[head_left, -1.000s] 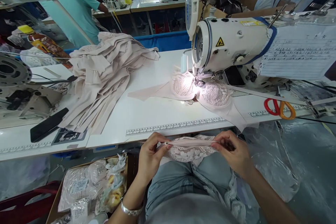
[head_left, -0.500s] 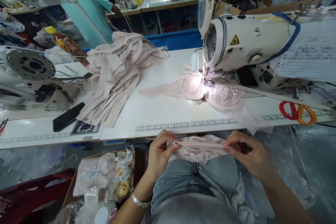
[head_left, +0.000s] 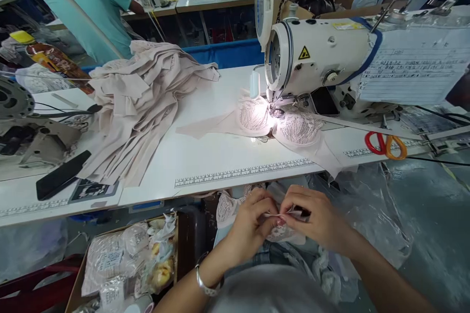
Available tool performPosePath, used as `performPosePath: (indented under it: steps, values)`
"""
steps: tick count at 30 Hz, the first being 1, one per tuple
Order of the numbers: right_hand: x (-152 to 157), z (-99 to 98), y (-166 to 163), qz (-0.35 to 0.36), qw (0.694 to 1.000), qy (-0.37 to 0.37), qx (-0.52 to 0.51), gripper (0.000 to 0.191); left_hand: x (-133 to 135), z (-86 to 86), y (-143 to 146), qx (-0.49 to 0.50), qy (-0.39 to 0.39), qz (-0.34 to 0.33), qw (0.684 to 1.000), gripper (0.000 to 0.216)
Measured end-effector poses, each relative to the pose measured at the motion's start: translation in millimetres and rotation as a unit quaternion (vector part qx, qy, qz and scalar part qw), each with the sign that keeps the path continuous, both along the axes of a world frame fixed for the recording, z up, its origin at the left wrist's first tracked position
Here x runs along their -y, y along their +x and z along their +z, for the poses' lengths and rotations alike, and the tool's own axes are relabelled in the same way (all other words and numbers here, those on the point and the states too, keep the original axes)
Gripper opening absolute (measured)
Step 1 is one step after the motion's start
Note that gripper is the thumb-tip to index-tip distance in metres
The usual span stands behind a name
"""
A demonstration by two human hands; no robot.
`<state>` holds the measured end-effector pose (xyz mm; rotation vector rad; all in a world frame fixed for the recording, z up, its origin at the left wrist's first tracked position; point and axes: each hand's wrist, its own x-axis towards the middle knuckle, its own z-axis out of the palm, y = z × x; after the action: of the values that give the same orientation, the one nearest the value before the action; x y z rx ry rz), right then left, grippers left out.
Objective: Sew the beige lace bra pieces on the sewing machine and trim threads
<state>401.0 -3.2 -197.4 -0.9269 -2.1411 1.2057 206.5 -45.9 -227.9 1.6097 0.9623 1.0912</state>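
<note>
Above the lap, my left hand [head_left: 251,225] and my right hand [head_left: 317,217] pinch the edge of a pale pink lace bra [head_left: 227,208], their fingertips almost meeting. Both hands are closed on it and cover much of its middle. One lace cup shows to the left of my left hand, and some lace hangs below the fingers. On the table beyond, another pale pink lace bra [head_left: 299,128] lies under the needle of a lit sewing machine [head_left: 316,54]. One of its wings hangs over the table's front edge.
A heap of beige fabric pieces [head_left: 143,93] lies on the white table [head_left: 205,156]. Scissors [head_left: 385,145] rest at the right. A bottle [head_left: 55,61] leans at the far left. A box of packets [head_left: 176,249] stands below left. A person in turquoise [head_left: 88,14] is behind.
My hands have come together from the two ends of the stretched lace edge, and the bra has bunched between them. The camera view has shifted to the right.
</note>
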Motion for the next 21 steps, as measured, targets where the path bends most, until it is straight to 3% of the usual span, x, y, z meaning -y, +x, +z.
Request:
performPosePath:
  steps: [2,5,8,15,21]
  values:
    - [-0.4,-6.9,4.3,-0.014,1.000,-0.006,0.016,0.007,-1.8,-3.0,3.6,0.032,-0.013,0.006,0.999,0.027]
    - [-3.3,-17.5,15.9,-0.042,0.998,-0.055,0.010,0.019,-4.7,-5.1,-0.1,0.059,-0.042,-0.003,0.997,0.027]
    - [-7.6,-23.8,23.9,-0.014,0.997,-0.079,-0.013,0.015,-7.0,-5.1,-4.8,0.064,-0.057,-0.004,0.996,0.028]
    - [-15.0,-23.2,25.0,0.017,0.991,-0.084,-0.105,0.009,-9.0,-2.8,-6.0,0.101,-0.070,-0.010,0.992,0.027]
    - [-13.0,-22.2,20.1,-0.024,0.979,-0.119,-0.163,0.019,-6.3,-2.5,-3.3,0.156,-0.165,-0.023,0.974,0.031]
